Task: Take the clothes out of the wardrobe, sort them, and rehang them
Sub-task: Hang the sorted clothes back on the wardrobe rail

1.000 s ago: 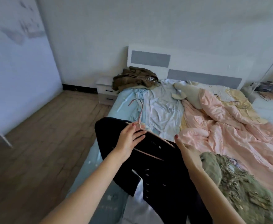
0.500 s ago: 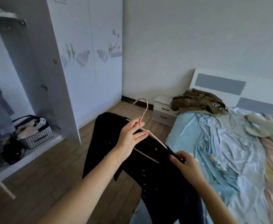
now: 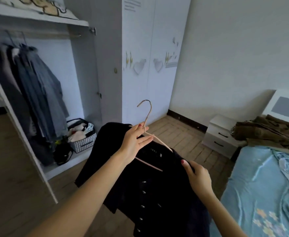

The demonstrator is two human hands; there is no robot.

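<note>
The bedroom showed a wooden floor (image 3: 12,168) and an open wardrobe (image 3: 82,65) at your left; your left hand (image 3: 133,144) pinched the pink hanger (image 3: 147,117) at the base of its hook, fingers (image 3: 144,140) loosely extended; your right hand (image 3: 197,177) gripped the shoulder of the black buttoned garment (image 3: 148,194) draped on that hanger, held between you and the wardrobe; grey clothes (image 3: 42,93) hung inside above a patterned basket (image 3: 83,139); the bed (image 3: 260,194) lay at your right.

A home bedroom: bed (image 3: 253,194), nightstand (image 3: 220,134), open wardrobe (image 3: 136,48) of hanging clothes (image 3: 37,93)
</note>
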